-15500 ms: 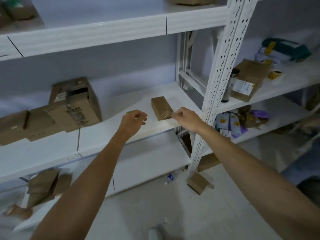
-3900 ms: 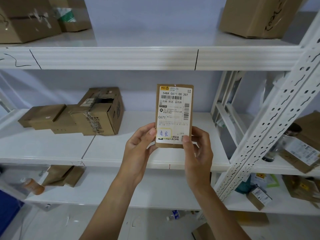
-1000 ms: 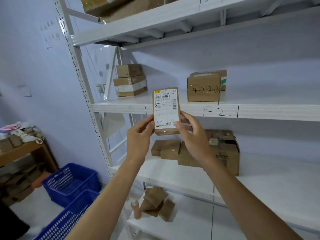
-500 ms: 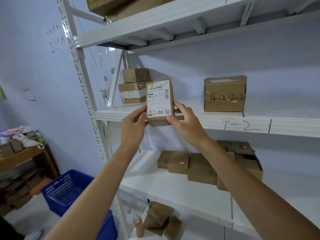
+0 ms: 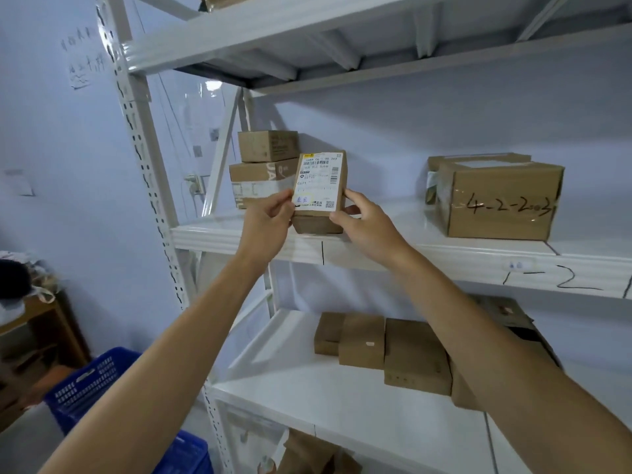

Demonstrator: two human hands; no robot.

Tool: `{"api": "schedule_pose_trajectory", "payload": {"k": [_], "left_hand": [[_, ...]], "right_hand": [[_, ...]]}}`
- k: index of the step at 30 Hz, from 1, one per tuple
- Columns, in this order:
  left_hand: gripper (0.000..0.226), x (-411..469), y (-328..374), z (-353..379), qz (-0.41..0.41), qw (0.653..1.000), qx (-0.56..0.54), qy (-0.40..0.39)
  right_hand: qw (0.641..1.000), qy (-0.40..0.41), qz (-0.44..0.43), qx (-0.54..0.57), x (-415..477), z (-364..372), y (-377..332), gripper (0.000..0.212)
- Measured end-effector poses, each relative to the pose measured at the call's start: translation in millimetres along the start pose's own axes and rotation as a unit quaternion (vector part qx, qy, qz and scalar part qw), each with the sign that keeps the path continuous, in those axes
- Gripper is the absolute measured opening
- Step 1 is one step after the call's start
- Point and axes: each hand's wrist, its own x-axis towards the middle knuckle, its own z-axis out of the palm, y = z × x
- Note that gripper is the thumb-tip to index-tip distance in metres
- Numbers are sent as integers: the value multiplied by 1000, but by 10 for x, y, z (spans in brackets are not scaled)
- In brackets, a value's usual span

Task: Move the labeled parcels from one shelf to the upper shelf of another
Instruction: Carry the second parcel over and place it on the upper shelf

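Note:
A small brown labeled parcel point(image 5: 319, 186) stands upright with its white shipping label facing me, its base at the front edge of the white upper shelf point(image 5: 410, 258). My left hand point(image 5: 268, 224) grips its lower left side and my right hand point(image 5: 367, 224) grips its lower right side. Just behind it to the left are two stacked cardboard boxes point(image 5: 265, 167). Whether the parcel's base rests fully on the shelf is hard to tell.
A larger box marked 4-2-2-3 point(image 5: 497, 200) sits on the same shelf to the right. The shelf below point(image 5: 307, 398) holds several brown parcels point(image 5: 383, 350). A perforated white upright point(image 5: 150, 186) stands at left, with blue baskets point(image 5: 92, 388) on the floor.
I have turned to the other shelving unit and moved closer. Both hands have carried the parcel forward and down until its base is at the upper shelf's front edge.

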Motion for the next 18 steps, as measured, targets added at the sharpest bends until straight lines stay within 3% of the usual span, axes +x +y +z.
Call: {"api": "schedule_pose_trajectory", "payload": {"k": [10, 14, 18], "left_hand": [[34, 718, -478, -398, -37, 995, 17, -91], [32, 883, -652, -473, -32, 988, 26, -148], [28, 1006, -792, -452, 1, 986, 37, -162]], "right_hand": [[996, -25, 83, -30, 484, 408, -124, 52], [995, 8, 97, -3, 691, 466, 77, 78], [995, 13, 102, -6, 670, 460, 56, 68]]}}
